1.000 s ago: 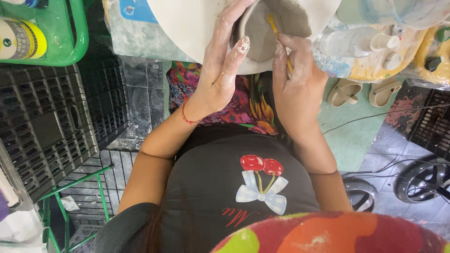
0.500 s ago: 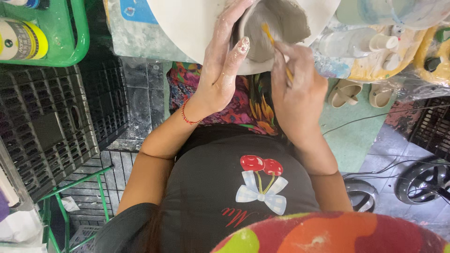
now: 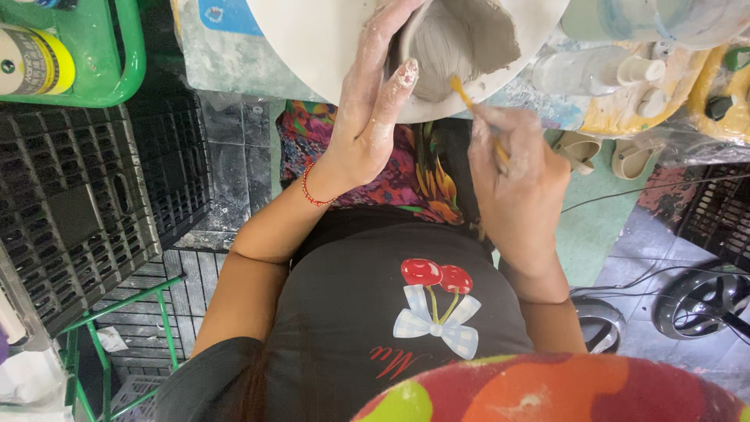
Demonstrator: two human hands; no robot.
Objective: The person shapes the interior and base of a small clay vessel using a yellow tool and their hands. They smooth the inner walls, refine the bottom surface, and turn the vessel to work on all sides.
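We see grey wet clay bowl [image 3: 461,43] on round white board [image 3: 312,47], top centre. Left hand [image 3: 367,125] cups its near wall, fingers spread flat. Right hand [image 3: 519,184] pinches thin yellow-handled tool [image 3: 469,101], tip slanting up-left, touching rim.

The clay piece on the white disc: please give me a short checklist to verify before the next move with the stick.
1. Left hand steadies the grey clay piece: ok.
2. Right hand grips the thin yellow stick: ok.
3. Stick tip on the clay: cannot tell.
4. Clay sits on the white disc: ok.
5. Whole clay piece in view: not ok, cut off at the top.
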